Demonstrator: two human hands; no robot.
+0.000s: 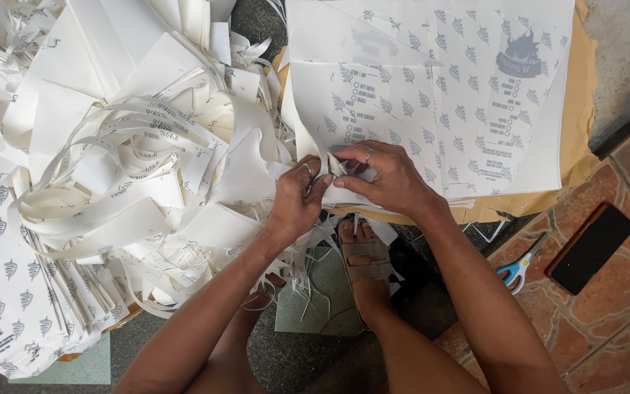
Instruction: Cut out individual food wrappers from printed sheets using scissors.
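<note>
Both hands [344,186] on printed sheet [432,109]

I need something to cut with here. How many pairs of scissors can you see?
1: blue-handled scissors on the tiled floor at right, beside a dark flat phone. The paper scrap heap could hide more.

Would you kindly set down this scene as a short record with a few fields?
Left hand: left hand pinches the near corner of a printed sheet, ring on one finger.
Right hand: right hand grips the same corner, ring on one finger.
Sheets: stack of white patterned sheets on brown backing paper.
Offcuts: heap of paper strips to the left.
Floor: scissors with blue handles, dark phone on tiles.
Foot: sandalled foot below the hands.
</note>
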